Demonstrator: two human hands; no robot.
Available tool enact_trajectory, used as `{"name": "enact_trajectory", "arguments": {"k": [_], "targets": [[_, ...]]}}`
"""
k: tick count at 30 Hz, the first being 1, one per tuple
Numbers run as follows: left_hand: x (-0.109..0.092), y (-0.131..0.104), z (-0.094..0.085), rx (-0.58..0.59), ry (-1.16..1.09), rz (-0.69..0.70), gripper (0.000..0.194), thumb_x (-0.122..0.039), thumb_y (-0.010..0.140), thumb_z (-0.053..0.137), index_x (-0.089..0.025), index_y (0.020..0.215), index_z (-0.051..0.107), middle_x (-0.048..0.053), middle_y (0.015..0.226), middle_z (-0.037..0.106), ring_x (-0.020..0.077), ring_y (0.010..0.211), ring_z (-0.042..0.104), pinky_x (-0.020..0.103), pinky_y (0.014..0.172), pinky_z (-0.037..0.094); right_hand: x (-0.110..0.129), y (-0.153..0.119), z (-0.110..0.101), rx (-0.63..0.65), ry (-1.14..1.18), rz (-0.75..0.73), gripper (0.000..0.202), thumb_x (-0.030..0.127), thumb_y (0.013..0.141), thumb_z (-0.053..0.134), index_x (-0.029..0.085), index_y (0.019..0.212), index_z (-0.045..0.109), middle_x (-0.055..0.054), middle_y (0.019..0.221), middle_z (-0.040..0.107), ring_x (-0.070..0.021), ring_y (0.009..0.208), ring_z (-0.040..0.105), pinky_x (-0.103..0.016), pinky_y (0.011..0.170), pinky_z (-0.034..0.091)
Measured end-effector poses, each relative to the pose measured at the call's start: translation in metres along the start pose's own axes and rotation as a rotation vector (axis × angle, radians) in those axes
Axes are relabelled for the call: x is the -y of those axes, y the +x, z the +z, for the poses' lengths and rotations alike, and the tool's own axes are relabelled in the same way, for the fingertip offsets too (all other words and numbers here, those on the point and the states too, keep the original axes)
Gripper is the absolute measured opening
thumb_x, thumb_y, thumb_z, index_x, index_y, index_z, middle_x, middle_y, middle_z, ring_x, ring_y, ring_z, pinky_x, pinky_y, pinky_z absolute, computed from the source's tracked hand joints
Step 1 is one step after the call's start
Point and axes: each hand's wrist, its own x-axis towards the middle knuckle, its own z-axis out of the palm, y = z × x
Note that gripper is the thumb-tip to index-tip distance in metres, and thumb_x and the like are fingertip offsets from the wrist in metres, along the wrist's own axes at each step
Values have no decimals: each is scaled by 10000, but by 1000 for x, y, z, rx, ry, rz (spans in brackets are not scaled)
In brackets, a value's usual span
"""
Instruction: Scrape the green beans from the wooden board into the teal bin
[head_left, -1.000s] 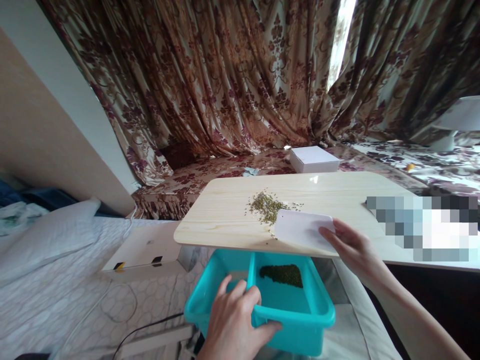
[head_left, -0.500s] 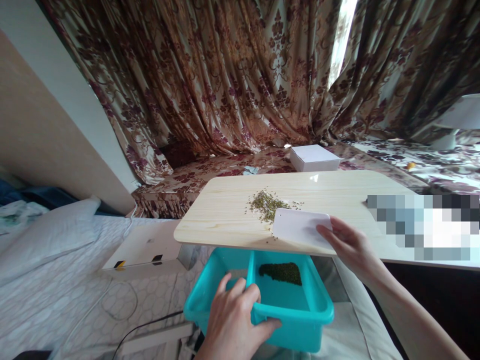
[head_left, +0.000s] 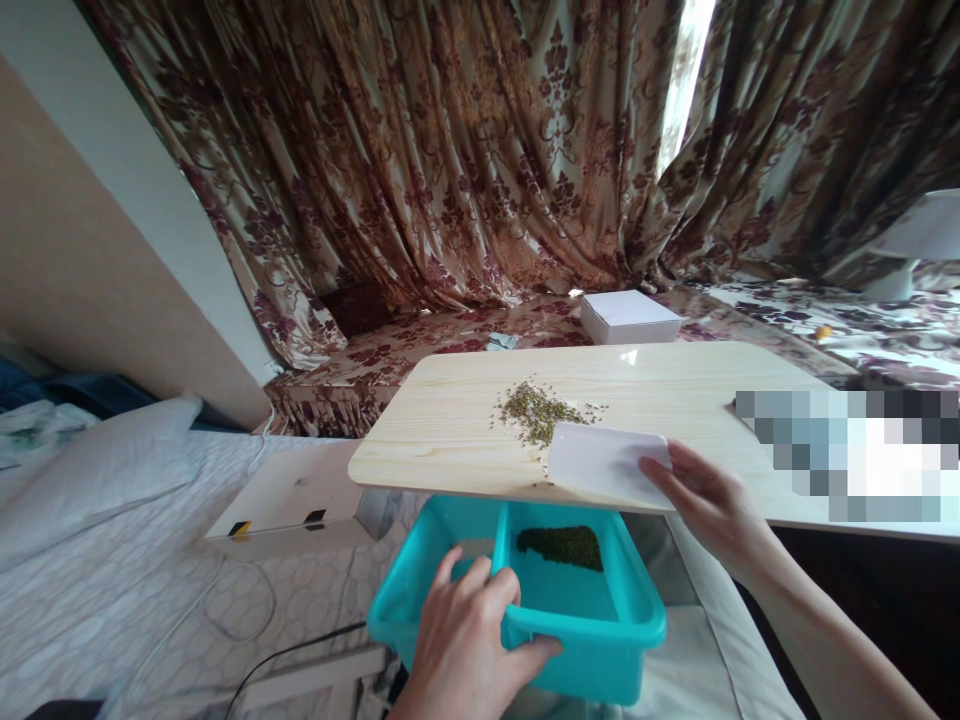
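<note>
My left hand (head_left: 472, 620) grips the near rim of a turquoise two-compartment bin (head_left: 581, 625), fingers over the edge and thumb outside. In the bin's right compartment lies a heap of green beans (head_left: 562, 547); a little pale material shows in the left one, partly behind my fingers. My right hand (head_left: 697, 490) pinches the right end of a thin white plastic scraper board (head_left: 600, 460), tilted low over the wooden tabletop (head_left: 427, 430). Just beyond the board's left end, a loose pile of small green beans (head_left: 536, 410) is spread, with a few stray beans by the table's near edge.
The bin sits below the table's front edge. A white box (head_left: 630, 315) stands behind the table. At left, a white carton (head_left: 292, 495) and a pillow (head_left: 127, 455) rest on the bed, with cables nearby. A pixelated patch covers the table's right end.
The white board in my right hand has shifted slightly right and toward me, away from the bean pile. My left hand and the bin have stayed in place.
</note>
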Motion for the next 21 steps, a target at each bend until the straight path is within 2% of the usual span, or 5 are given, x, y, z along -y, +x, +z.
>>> {"name": "enact_trajectory", "arguments": {"k": [5,11,18,21], "targets": [[2,0,2,-19,0,13,269,-352,656,796,-243,706,556,-54,708,556,209,739,618,542,1027,405,3,1,5,-34,14,11,461,644,657,733,211,812,729,-64,747,752,-219,686,690,-294,597,568],[0,0,4,-61,-9,1,276,-343,638,803,-243,690,551,-57,692,547,207,722,611,534,1016,414,9,2,7,16,-6,23,473,651,668,720,203,818,718,-69,760,750,-221,685,684,-291,573,556],[1,0,3,-39,0,11,260,-354,658,795,-246,701,562,-51,702,561,211,727,613,541,1008,421,6,8,8,-27,-101,-64,412,618,727,677,209,776,667,-50,705,725,-207,628,673,-285,534,539],[1,-1,4,-65,-8,5,269,-359,656,794,-247,693,552,-54,694,554,210,723,612,540,1016,414,7,9,9,-23,-142,-87,399,614,750,654,215,746,643,-45,668,704,-204,600,664,-284,510,530]]}}
